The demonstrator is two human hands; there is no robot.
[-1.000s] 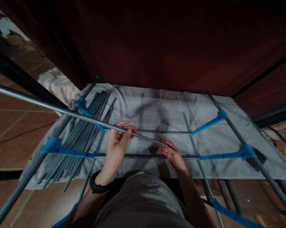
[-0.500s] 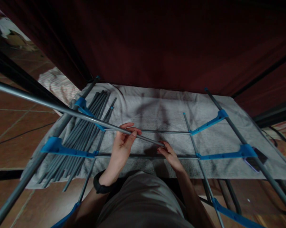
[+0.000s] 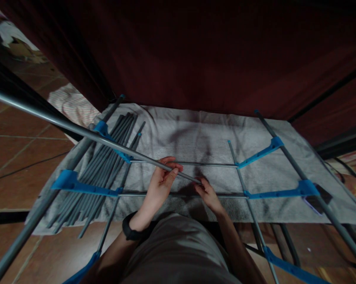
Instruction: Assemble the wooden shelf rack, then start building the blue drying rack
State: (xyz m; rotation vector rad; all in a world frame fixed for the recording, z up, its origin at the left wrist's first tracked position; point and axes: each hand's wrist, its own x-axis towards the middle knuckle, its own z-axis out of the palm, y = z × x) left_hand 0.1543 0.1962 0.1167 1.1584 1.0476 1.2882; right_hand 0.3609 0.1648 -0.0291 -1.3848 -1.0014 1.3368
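Note:
A long grey metal tube (image 3: 77, 129) slants from the upper left edge down to the middle of the view. Its shaft is pinched between the thumb and fingers of my left hand (image 3: 162, 182), which has a black band at the wrist. At the tube's lower right end, the fingertips of my right hand (image 3: 207, 196) close round it. Below both hands lies a frame of grey tubes joined by blue plastic brackets, among them a left bracket (image 3: 86, 187) and a right bracket (image 3: 275, 193). A thin crossbar (image 3: 186, 195) runs just under my hands.
Loose grey tubes (image 3: 102, 177) lie in a pile on the left of the cloth-covered surface (image 3: 207, 134). A phone (image 3: 316, 201) rests at the right, beneath a frame tube. A dark red curtain (image 3: 195, 55) hangs behind. Tiled floor (image 3: 15, 157) shows at the left.
My left hand has shifted slightly right and down with the tube, closer to my right hand. The tube now slopes a little more steeply. The frame has not moved.

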